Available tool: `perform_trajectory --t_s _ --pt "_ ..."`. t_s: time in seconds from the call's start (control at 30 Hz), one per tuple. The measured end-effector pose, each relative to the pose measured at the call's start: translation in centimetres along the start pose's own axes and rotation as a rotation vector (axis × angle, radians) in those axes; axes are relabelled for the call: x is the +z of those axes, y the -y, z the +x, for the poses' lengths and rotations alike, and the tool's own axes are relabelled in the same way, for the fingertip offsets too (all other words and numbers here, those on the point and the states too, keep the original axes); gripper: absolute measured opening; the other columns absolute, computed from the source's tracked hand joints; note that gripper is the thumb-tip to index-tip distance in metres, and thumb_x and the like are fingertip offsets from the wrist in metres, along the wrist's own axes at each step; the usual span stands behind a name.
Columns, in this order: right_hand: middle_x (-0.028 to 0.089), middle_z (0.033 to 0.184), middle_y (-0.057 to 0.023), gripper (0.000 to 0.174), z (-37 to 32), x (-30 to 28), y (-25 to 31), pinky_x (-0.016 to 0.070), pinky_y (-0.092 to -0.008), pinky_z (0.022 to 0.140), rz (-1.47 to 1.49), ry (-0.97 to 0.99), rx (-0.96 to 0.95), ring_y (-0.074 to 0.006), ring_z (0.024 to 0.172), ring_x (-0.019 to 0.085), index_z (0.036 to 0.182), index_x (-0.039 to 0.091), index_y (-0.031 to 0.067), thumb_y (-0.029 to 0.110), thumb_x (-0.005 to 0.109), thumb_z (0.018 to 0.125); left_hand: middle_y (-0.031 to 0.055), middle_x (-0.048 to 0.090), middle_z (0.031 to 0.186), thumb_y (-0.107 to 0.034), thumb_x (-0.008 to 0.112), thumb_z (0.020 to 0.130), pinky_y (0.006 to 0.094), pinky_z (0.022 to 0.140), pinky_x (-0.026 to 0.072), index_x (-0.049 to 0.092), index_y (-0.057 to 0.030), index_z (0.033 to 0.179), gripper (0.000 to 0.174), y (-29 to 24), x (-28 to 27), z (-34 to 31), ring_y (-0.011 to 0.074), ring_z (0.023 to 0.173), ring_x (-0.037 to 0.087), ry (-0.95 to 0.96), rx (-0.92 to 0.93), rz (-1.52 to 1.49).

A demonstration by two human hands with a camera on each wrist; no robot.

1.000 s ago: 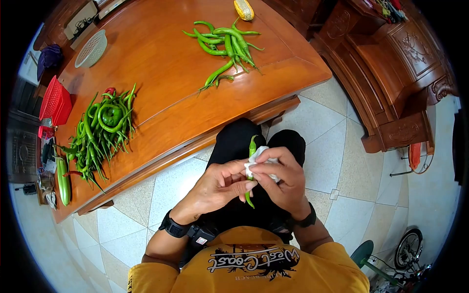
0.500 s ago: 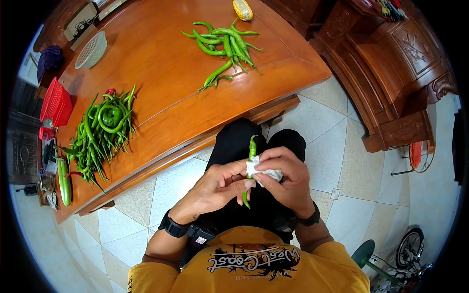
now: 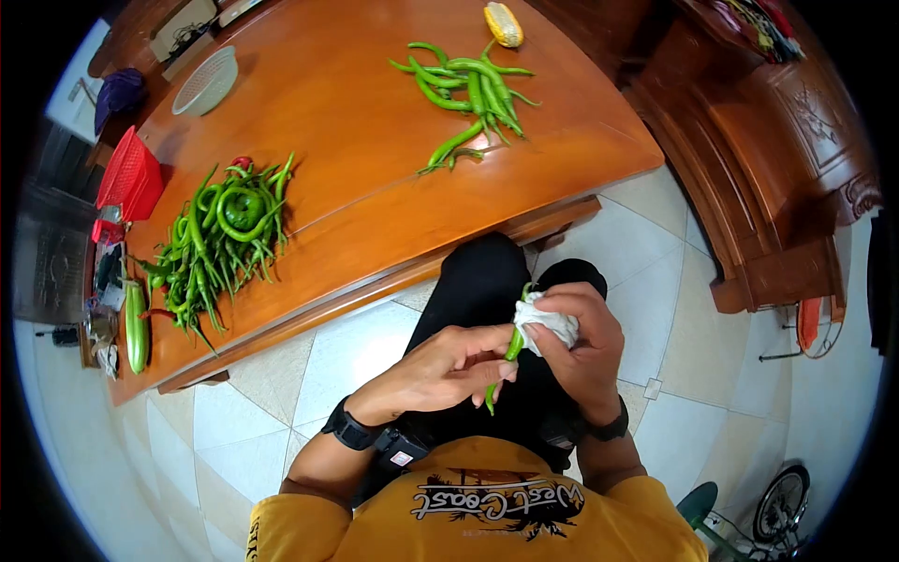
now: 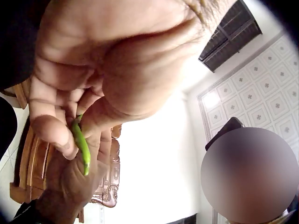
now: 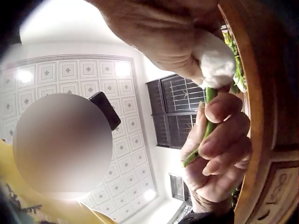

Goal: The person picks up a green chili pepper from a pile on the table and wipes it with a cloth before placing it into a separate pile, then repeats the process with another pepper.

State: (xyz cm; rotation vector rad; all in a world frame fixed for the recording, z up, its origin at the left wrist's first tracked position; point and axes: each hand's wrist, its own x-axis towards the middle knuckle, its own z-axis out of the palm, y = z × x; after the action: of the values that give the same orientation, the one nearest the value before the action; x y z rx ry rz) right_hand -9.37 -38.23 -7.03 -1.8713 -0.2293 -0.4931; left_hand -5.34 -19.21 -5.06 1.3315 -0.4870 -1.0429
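A green chili pepper (image 3: 514, 345) is held above the lap, slanting between both hands. My left hand (image 3: 448, 373) pinches its lower part between thumb and fingers; the lower end sticks out below. My right hand (image 3: 585, 339) grips a crumpled white cloth (image 3: 547, 325) pressed round the upper part, and the tip shows above it. In the left wrist view the pepper (image 4: 81, 144) passes between the left fingers and thumb. In the right wrist view the white cloth (image 5: 217, 60) touches the pepper just above the left fingertips.
On the wooden table (image 3: 328, 122) lie a large pile of green peppers (image 3: 211, 239), a smaller group of peppers (image 3: 478, 89), a corn cob (image 3: 504, 25) and a long green vegetable (image 3: 137, 328). A pale basket (image 3: 206, 81) and red basket (image 3: 131, 178) stand at the left.
The head view has shifted, so the table and hands appear farther right. The right hand with the cloth has moved up along the pepper, which now slants more.
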Motion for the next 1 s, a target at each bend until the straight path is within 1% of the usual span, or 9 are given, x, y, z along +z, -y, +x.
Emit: perform_trajectory --t_s 0.1,0.23,0.33,0.43,0.67,0.8,0.83,0.93,1.0 --pt "0.063 0.094 -0.0119 0.026 0.0 -0.1 0.4 0.0491 -0.0276 0.068 0.015 0.063 0.011 -0.0203 0.081 0.063 0.095 0.064 0.0027 -0.002 0.073 0.071 0.0034 0.058 0.08 -0.008 0.047 0.096 0.0233 0.056 0.0455 0.055 -0.0023 0.1 0.011 0.4 -0.2 0.0 0.0097 0.063 0.056 -0.016 0.034 0.021" --pt "0.063 0.093 -0.012 0.026 -0.1 0.2 0.6 0.049 -0.028 0.067 0.04 0.111 0.012 -0.0214 0.08 0.062 0.094 0.063 0.0026 -0.002 0.074 0.071 0.0042 0.061 0.092 -0.009 0.045 0.098 0.022 0.064 0.0452 0.054 -0.0033 0.123 0.026 -0.3 -0.6 -0.3 0.009 0.07 0.053 -0.011 -0.003 0.027" --pt "0.063 0.093 -0.012 0.026 -0.2 0.1 0.4 0.0489 -0.0283 0.067 0.023 0.101 -0.007 -0.0213 0.08 0.062 0.094 0.063 0.0027 -0.003 0.074 0.07 0.0054 0.062 0.095 -0.008 0.043 0.099 0.0229 0.067 0.0446 0.051 -0.004 0.128 0.03 -0.4 -0.5 -0.3 0.0099 0.072 0.053 -0.02 0.019 0.005" --pt "0.063 0.094 -0.012 0.027 -0.2 0.1 0.2 0.0489 -0.0287 0.067 0.0 0.037 -0.006 -0.021 0.08 0.062 0.094 0.063 0.0027 -0.003 0.073 0.07 0.0058 0.063 0.092 -0.006 0.041 0.098 0.0234 0.061 0.0448 0.053 -0.0022 0.111 0.018 -0.1 -0.1 -0.2 0.0102 0.067 0.055 -0.032 0.056 -0.002" --pt "0.061 0.095 -0.0119 0.029 -0.3 0.1 -0.2 0.0484 -0.0289 0.068 -0.027 -0.014 0.006 -0.0204 0.081 0.061 0.096 0.062 0.0034 -0.005 0.073 0.07 0.0074 0.065 0.093 -0.007 0.041 0.097 0.0269 0.066 0.045 0.052 -0.0013 0.111 0.018 -0.5 -0.5 -0.5 0.0131 0.069 0.056 -0.004 0.102 0.073" --pt "0.061 0.095 -0.0118 0.029 -0.2 0.4 0.3 0.0482 -0.0289 0.069 -0.048 0.024 0.005 -0.0206 0.081 0.061 0.095 0.061 0.0037 -0.007 0.072 0.07 0.0073 0.065 0.093 -0.007 0.042 0.096 0.0266 0.069 0.0461 0.05 -0.0019 0.125 0.03 -0.8 -1.0 -1.3 0.0136 0.075 0.056 -0.057 0.143 0.071" --pt "0.061 0.095 -0.0117 0.029 -0.3 0.4 0.3 0.0481 -0.029 0.069 -0.048 0.037 0.011 -0.0207 0.081 0.061 0.095 0.061 0.0038 -0.007 0.072 0.07 0.008 0.066 0.1 -0.009 0.046 0.098 0.0253 0.078 0.0464 0.043 -0.0054 0.139 0.041 -0.8 -1.5 -1.6 0.0124 0.084 0.056 -0.04 0.124 0.042" --pt "0.061 0.095 -0.0115 0.029 -0.3 0.6 0.3 0.048 -0.0292 0.069 -0.057 0.066 0.013 -0.0211 0.08 0.06 0.095 0.061 0.0039 -0.007 0.072 0.07 0.0078 0.066 0.1 -0.009 0.049 0.097 0.0256 0.079 0.0464 0.045 -0.0047 0.137 0.04 -0.7 -2.6 -2.8 0.0115 0.086 0.057 -0.176 0.159 0.012" --pt "0.061 0.094 -0.0115 0.028 -0.4 0.6 0.3 0.0479 -0.0293 0.069 -0.081 0.067 -0.001 -0.0213 0.08 0.06 0.094 0.061 0.004 -0.006 0.072 0.07 0.008 0.067 0.098 -0.008 0.053 0.095 0.0258 0.079 0.0469 0.048 -0.0027 0.134 0.039 -1.6 -4.1 -4.3 0.011 0.089 0.059 -0.342 0.186 0.038"
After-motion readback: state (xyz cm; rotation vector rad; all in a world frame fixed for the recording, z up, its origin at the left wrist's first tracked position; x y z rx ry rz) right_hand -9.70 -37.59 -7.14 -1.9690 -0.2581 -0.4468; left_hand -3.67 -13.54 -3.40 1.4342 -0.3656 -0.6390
